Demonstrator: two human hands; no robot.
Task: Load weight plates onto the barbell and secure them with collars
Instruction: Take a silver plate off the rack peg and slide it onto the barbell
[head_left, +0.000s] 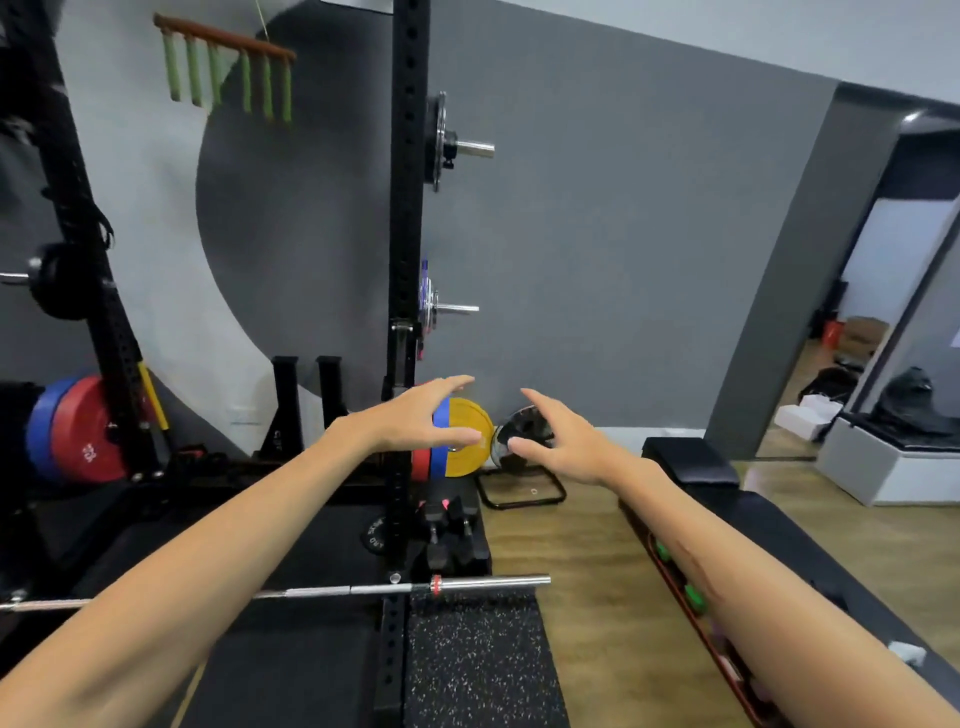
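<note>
A bare steel barbell (467, 584) lies low across the rack, its right sleeve end free of plates. Beyond it, a yellow plate (470, 454), a blue plate (440, 460) and a red plate (421, 465) stand stacked on a storage peg at the foot of the black rack upright (408, 234). My left hand (415, 415) reaches out in front of the blue and yellow plates, fingers spread, holding nothing. My right hand (558, 439) is stretched out to the right of the yellow plate, fingers apart and empty. I see no collar that I can tell for sure.
Small plates hang on upper pegs (441, 143) of the upright. More red and blue plates (78, 431) sit at the left. A metal fan (522, 431) stands behind my right hand. A black bench (727, 499) runs along the right. Speckled rubber mat (478, 665) lies under the sleeve.
</note>
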